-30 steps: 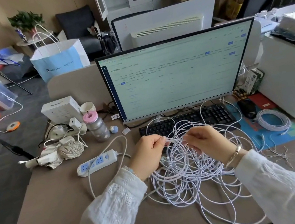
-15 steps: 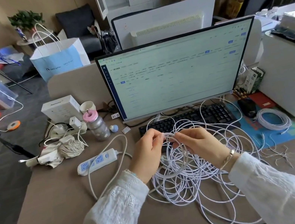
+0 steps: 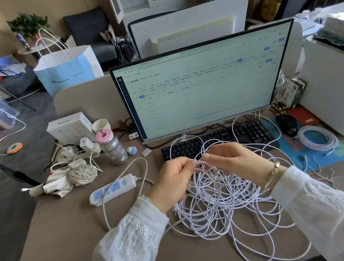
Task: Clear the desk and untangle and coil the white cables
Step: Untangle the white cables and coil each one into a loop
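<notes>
Pinching strands of the tangled white cables (image 3: 220,202), left hand (image 3: 173,182) and right hand (image 3: 238,162) meet — fingertips partly hidden among loops.

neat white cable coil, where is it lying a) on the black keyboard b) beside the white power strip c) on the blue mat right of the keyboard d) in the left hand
c: the neat white cable coil lies on the blue mat, right of the black keyboard, untouched by either hand.
</notes>
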A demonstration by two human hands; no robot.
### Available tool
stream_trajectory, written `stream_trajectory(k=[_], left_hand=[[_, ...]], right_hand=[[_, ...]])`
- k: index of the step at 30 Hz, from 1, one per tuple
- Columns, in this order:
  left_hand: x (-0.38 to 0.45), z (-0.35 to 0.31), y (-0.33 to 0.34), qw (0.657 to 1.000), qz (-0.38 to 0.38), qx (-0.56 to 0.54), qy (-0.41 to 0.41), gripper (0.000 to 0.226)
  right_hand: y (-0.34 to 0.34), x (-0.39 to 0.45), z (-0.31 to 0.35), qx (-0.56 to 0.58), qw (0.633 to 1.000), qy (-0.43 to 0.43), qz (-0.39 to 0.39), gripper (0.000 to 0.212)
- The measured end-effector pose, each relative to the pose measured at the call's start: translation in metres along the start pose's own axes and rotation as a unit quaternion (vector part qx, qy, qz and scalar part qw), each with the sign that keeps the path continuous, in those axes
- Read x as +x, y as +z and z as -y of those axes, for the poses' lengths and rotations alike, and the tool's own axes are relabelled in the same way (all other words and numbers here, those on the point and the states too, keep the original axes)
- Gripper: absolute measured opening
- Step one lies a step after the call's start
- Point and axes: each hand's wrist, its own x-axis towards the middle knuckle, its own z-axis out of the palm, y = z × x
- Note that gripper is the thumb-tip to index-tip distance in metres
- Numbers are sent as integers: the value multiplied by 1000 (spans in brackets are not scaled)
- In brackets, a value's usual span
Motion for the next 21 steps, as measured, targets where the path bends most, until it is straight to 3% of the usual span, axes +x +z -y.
stream_trajectory(k=[3, 7, 12, 17, 19, 21], left_hand=[[0, 0, 4, 997, -27, 61, 39, 27], [2, 5, 1, 999, -19, 41, 18, 29], [-3, 5, 2, 999, 5, -28, -27, 43], [0, 7, 3, 997, -20, -67, -35, 31], [1, 10, 3, 997, -31, -61, -25, 33], [3, 16, 3, 998, -61, -35, -5, 39]], right_hand=[[5, 1, -1, -25, 997, 22, 75, 43], [2, 4, -10, 30, 996, 64, 47, 54], [2, 7, -19, 27, 998, 52, -17, 29], [9, 9, -21, 168, 980, 64, -86, 27], [8, 6, -20, 184, 977, 75, -81, 25], [6, 2, -18, 170, 981, 95, -19, 28]])
